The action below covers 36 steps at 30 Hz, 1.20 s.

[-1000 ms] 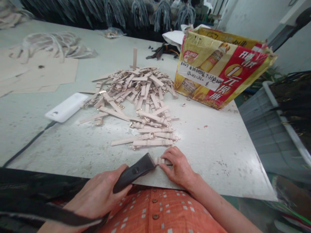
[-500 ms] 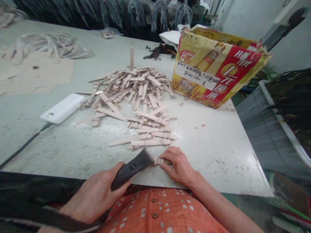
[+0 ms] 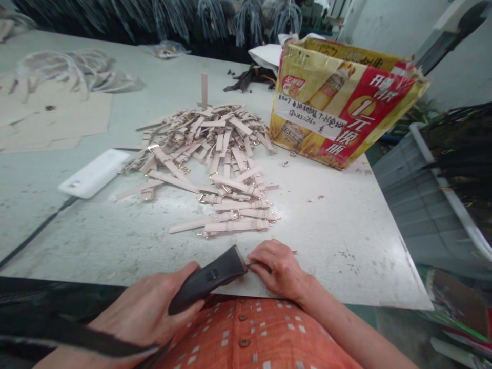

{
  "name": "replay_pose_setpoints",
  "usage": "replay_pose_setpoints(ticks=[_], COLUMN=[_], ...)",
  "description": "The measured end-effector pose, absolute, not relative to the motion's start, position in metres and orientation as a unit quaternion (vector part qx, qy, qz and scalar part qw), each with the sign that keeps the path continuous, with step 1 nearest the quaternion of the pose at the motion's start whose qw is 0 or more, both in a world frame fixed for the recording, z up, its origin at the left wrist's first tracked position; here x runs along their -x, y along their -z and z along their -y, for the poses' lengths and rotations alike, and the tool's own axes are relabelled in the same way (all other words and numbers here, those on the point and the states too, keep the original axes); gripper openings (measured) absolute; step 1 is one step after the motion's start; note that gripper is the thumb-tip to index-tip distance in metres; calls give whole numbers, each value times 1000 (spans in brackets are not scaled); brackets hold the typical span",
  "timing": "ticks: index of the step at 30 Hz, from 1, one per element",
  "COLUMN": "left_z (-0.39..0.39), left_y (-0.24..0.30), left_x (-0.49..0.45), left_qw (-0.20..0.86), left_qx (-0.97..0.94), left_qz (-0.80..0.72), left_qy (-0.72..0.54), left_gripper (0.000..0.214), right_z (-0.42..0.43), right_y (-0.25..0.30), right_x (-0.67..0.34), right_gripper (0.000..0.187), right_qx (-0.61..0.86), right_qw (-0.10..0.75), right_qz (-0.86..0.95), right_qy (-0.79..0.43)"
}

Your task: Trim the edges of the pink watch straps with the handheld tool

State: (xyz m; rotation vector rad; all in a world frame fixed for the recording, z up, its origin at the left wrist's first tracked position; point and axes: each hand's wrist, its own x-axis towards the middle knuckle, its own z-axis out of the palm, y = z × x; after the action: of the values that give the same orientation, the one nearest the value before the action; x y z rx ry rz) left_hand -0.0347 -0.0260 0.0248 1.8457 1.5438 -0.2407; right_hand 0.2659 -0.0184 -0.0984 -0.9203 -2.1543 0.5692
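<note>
My left hand (image 3: 154,302) is wrapped round a black hair clipper (image 3: 211,277), its blade end pointing up and to the right. Against that end, my right hand (image 3: 279,266) pinches a beige strap; its far end (image 3: 294,252) pokes out past the knuckles and the fingers hide most of the rest. Just beyond both hands lie several beige buckled straps (image 3: 236,225) in a rough row. They run back into a big heap of similar straps (image 3: 207,133) with gold-coloured buckles.
A yellow and red cardboard box (image 3: 323,113) stands at the back right of the white table (image 3: 326,230). On the left lie a white power bank-like block (image 3: 94,171) with a black cable and beige sheets (image 3: 88,115). A grey bin (image 3: 407,200) stands right of the table.
The strap in my right hand has shifted, so its beige loops near the blade are now covered by my fingers. The clipper and my left hand moved slightly down.
</note>
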Motion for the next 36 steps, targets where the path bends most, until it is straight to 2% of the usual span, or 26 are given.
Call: replay_pose_setpoints(ticks=[5,13,20,26,36], left_z=[11,-2,4,9,0], left_y=[-41,-48,-42,-37,-21], left_x=[17,-13,6,20,12], left_qw=[367,381,366,356,377], left_qx=[-708,-725,-718,-715,-716], left_qz=[-579,-552,-578,-581,-581], left_qy=[169,159,126,159,87], left_gripper=[27,20,20,31,31], right_z=[15,16,14,12,9], right_y=[92,92,94,94,99], right_x=[-267,-269,-266,-266,-265], right_gripper=[22,40,29,24,19], right_qx=[397,433,448,441,459], right_qw=[326,310,308,311,329], right_qz=[802,750,757,771,747], right_qy=[-304,-392,-362,-338,-350])
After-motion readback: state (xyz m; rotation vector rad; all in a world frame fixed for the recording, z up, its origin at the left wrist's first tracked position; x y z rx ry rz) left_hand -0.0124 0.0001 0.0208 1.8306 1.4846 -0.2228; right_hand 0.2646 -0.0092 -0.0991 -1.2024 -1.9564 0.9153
